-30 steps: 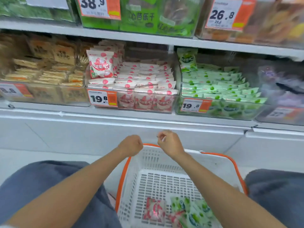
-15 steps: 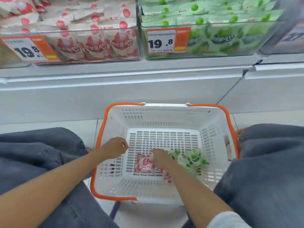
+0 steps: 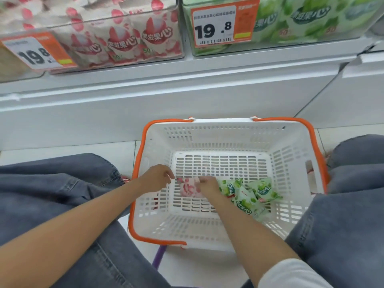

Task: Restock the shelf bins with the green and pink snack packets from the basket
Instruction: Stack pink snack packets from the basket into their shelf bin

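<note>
A white basket (image 3: 220, 129) with orange handles stands on the floor between my knees. On its bottom lie a pink snack packet (image 3: 188, 191) and, to its right, three green snack packets (image 3: 246, 197) in a loose pile. My right hand (image 3: 207, 183) grips the pink packet's right edge. My left hand (image 3: 156, 177) has curled fingers that pinch the packet's left corner. Above, on the shelf, the clear pink-packet bin (image 3: 124, 38) sits left of the clear green-packet bin (image 3: 311, 19); both are full.
Orange price tags reading 19.8 hang on both bin fronts. The white shelf base (image 3: 166, 96) runs just behind the basket. My knees in grey jeans flank the basket. A purple strip (image 3: 159, 256) pokes out under the basket's near edge.
Both hands came down from the basket's far rim into the basket. My right hand reached the pink packet, then my left hand moved right from the basket's side to the packet's corner.
</note>
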`<state>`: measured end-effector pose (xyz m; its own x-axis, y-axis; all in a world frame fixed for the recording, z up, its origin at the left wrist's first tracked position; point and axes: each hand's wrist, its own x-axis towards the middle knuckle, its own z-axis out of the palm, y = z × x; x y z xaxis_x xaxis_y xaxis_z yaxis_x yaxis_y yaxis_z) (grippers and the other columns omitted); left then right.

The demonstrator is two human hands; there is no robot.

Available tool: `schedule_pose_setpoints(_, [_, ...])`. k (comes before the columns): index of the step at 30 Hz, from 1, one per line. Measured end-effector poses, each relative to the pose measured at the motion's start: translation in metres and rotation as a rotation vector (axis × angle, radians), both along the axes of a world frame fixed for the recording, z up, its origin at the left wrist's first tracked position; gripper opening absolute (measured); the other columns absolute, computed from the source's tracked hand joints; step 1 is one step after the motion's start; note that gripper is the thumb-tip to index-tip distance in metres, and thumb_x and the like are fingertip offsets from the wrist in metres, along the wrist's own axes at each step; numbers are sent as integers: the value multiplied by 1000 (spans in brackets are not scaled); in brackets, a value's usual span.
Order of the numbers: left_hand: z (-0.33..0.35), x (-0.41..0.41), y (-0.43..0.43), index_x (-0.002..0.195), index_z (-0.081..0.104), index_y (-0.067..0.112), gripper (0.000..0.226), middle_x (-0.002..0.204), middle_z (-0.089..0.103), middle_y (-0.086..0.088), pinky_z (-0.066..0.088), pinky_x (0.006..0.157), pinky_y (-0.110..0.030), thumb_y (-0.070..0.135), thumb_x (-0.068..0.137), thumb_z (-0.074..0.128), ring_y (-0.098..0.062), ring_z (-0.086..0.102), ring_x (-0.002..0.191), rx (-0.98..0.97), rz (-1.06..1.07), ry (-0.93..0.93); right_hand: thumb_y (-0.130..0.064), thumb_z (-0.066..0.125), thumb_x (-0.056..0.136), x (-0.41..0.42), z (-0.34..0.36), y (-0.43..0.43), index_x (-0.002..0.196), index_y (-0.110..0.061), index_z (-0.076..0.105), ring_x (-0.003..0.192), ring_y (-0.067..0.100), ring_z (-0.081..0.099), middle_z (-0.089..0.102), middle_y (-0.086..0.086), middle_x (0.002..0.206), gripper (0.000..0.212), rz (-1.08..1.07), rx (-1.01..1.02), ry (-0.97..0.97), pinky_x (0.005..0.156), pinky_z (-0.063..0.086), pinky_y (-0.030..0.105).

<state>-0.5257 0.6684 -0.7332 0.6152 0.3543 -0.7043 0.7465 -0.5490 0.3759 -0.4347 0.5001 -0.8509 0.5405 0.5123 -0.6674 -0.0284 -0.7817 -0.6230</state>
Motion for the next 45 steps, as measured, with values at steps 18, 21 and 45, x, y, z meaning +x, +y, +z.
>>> schedule_pose_setpoints(18, [192, 76, 50, 82, 53, 15, 45, 94, 68, -17, 47, 76, -39, 51, 101, 36, -34, 63, 90, 237, 277, -767, -13, 77, 81, 71, 316, 93, 113, -12, 59, 98, 29, 69, 71, 12, 109, 36, -209, 659, 104, 90, 55, 46])
schedule_pose_setpoints(21, [215, 62, 79, 86, 54, 12, 52, 85, 65, -12, 44, 71, -39, 55, 101, 29, -34, 61, 85, 328, 309, -840, -8, 77, 80, 58, 344, 129, 112, -10, 61, 91, 25, 70, 73, 9, 102, 36, -151, 702, 10, 84, 57, 41])
schedule_pose_setpoints(45, [264, 27, 233, 143, 43, 25, 40, 122, 52, 0, 45, 79, -33, 26, 103, 45, -17, 55, 101, 779, 553, -1133, -13, 63, 91, 44, 417, 338, 120, -16, 55, 80, 10, 58, 59, -7, 90, 30, -34, 719, -706, 54, 38, 17])
